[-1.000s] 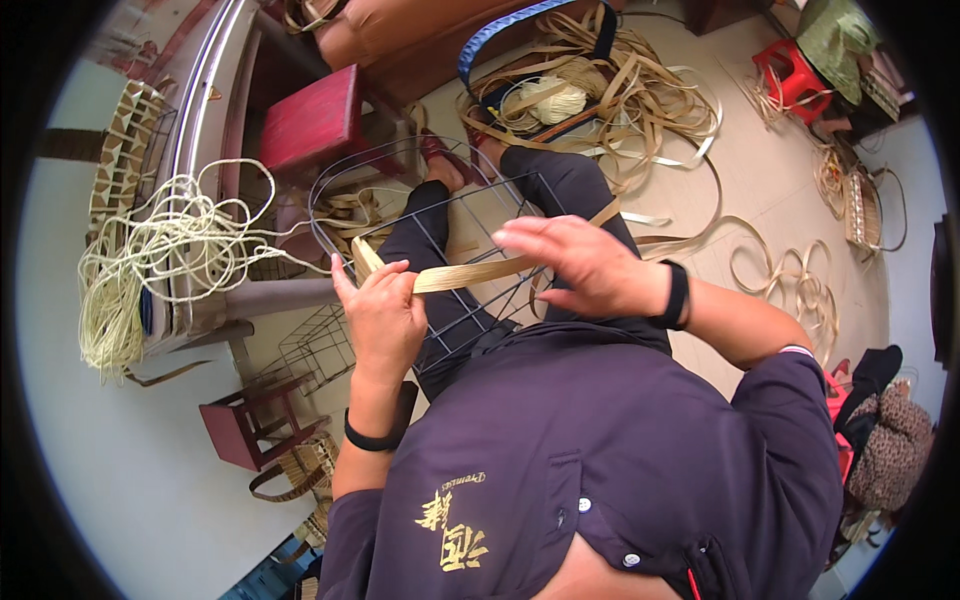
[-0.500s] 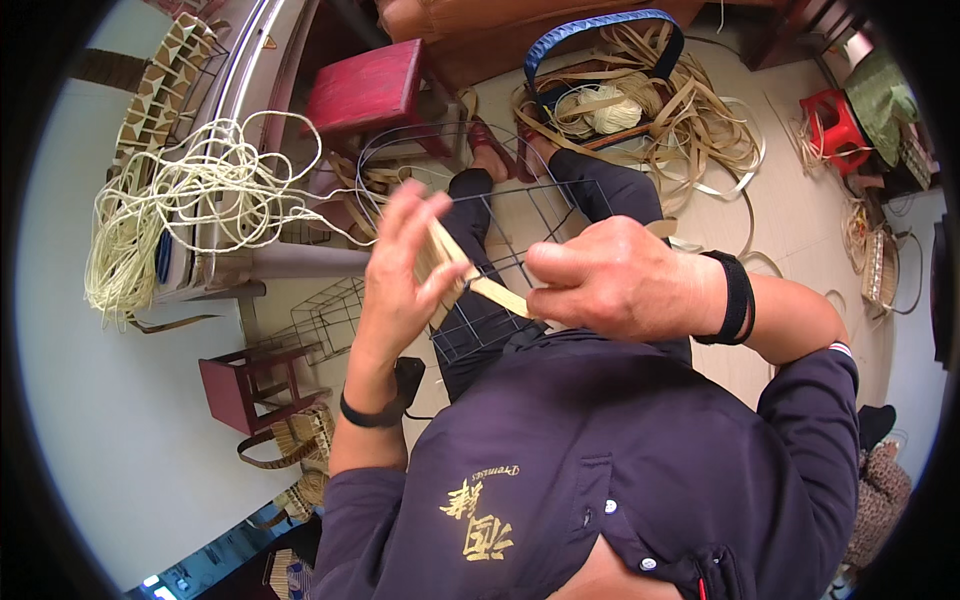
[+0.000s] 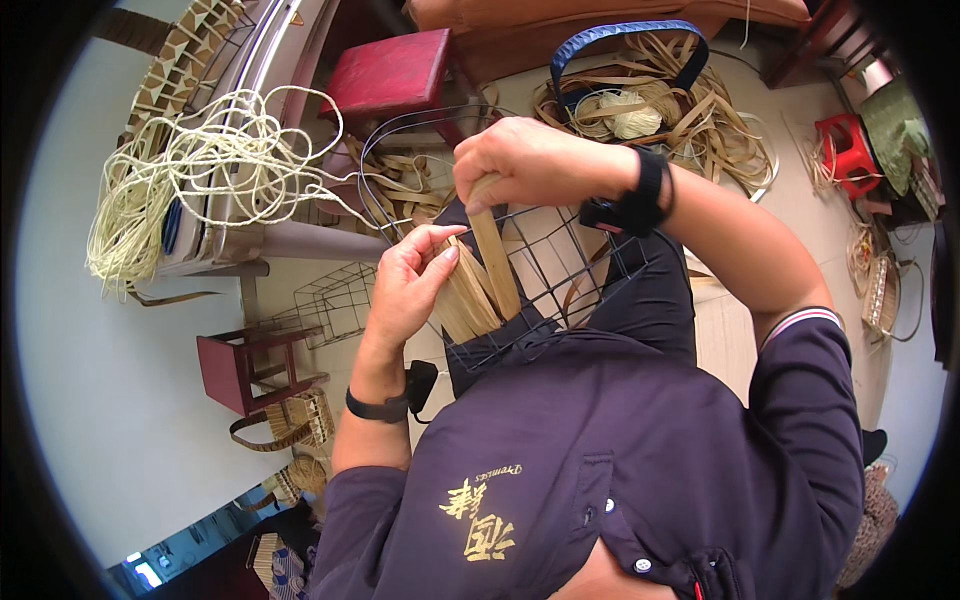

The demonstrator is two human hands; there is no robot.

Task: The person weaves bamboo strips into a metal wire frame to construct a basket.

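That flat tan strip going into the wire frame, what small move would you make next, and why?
Probably slide the strip further down with the right hand. Its top end is pinched there, its lower end sits among woven strips on the wire frame, and the left hand presses those in place, so it looks only partly seated.

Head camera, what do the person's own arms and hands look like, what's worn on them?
Both hands are bare, no gloves. The left hand has a thin black band at the wrist, and its forearm is uncovered up to a pushed-up dark navy sleeve. The right hand has a wider black strap with a black watch-like unit at the wrist. Its dark navy sleeve ends in a striped cuff.
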